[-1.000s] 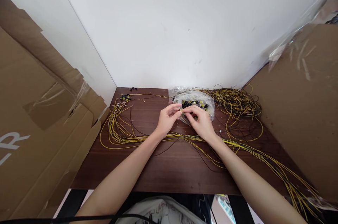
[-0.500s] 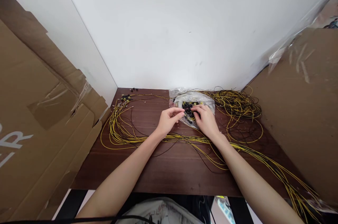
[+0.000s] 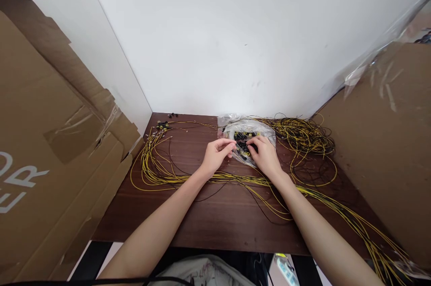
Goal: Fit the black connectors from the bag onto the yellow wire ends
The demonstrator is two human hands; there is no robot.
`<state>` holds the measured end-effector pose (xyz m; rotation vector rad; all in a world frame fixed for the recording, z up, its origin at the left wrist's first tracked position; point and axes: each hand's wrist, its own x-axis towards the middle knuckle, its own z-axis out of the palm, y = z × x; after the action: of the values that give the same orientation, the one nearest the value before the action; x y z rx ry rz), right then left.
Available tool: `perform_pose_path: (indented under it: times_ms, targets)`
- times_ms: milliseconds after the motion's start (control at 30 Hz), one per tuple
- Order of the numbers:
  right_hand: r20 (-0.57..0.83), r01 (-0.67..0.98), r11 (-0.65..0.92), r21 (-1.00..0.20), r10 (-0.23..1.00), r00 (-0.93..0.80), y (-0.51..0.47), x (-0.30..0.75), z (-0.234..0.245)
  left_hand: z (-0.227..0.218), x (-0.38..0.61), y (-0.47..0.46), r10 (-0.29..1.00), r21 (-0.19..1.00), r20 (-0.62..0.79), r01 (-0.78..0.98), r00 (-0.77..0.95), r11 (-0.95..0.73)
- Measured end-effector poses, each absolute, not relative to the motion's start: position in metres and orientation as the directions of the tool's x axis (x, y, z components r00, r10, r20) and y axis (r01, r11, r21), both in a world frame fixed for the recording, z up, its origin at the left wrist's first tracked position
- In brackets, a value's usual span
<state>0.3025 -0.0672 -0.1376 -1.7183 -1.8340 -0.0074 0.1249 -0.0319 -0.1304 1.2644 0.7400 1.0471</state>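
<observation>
My left hand (image 3: 217,155) is at the left edge of a clear plastic bag (image 3: 269,131), thumb and forefinger pinched together. Whatever is between those fingertips is too small to make out. Over the bag's right side, my right hand (image 3: 265,153) has its fingertips closed among small black and yellow parts (image 3: 241,146); what they pinch, if anything, is hidden. The parts lie loose in the opened bag. Below both wrists a bundle of yellow and black wires (image 3: 188,179) runs across the brown table (image 3: 215,218).
A tangled heap of yellow and black wire (image 3: 301,135) lies at the back right. Several small black and yellow pieces (image 3: 162,125) sit at the back left corner. Cardboard (image 3: 67,151) stands on the left, another cardboard sheet (image 3: 387,142) on the right, and a white wall (image 3: 215,43) behind.
The view has shifted slightly, so everything sits a little further right and lower. Both hands stay at the bag, with only small finger movements.
</observation>
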Motion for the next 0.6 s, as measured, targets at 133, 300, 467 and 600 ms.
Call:
perform_pose_path:
  times_ms: [133,300,467,600]
  targets:
    - [0.436,0.912,0.157,-0.378,0.9,0.025,-0.068,0.302,-0.137,-0.132,0.125,-0.031,0.921,0.977,0.097,-0.213,0.377,-0.016]
    - [0.476,0.908,0.19,-0.373,0.88,0.011,-0.064,0.3,-0.14,-0.132,0.125,-0.031,0.919,0.979,0.105,-0.201,0.379,-0.029]
    - [0.466,0.931,0.161,-0.329,0.885,0.012,-0.057,0.294,-0.141,-0.132,0.124,-0.031,0.919,0.981,0.091,-0.195,0.384,-0.015]
    - [0.421,0.927,0.153,-0.342,0.907,0.005,-0.053,0.295,-0.14,-0.132,0.124,-0.031,0.916,0.98,0.098,-0.196,0.39,-0.021]
